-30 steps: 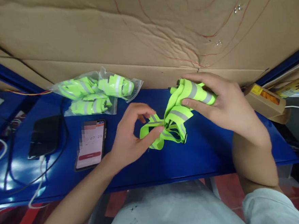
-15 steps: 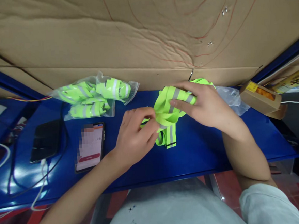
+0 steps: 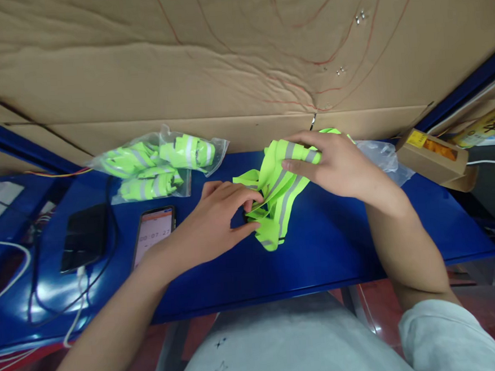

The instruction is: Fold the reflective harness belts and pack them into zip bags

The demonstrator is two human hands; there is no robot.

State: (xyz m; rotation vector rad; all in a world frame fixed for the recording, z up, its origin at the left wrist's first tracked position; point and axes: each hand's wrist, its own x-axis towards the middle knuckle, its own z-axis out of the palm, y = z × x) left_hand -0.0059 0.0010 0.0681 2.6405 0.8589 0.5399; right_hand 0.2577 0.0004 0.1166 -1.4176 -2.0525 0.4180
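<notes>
A neon-yellow reflective strap vest (image 3: 288, 197), with grey stripes along its bands, lies bunched on the blue table. My right hand (image 3: 333, 160) is closed round its upper folds, thumb on the near side and fingers over the far side. At the vest's left edge is my left hand (image 3: 220, 218), thumb and forefinger apart and touching or almost touching the loose loops. The lower bands hang toward me down to the tabletop. Part of the vest is hidden beneath my right hand.
Clear bags (image 3: 161, 157) of rolled neon straps lie back left. A lit phone (image 3: 155, 226) is partly behind my left forearm, near a black device (image 3: 84, 236) with cables. Crumpled clear plastic (image 3: 381, 159) and a small cardboard box (image 3: 430, 158) stand right. Cardboard (image 3: 222, 68) lines the back.
My left fingers have opened from a pinch on the bands and the hand has shifted slightly. The vest's lower loops have spread out. My right hand keeps its hold.
</notes>
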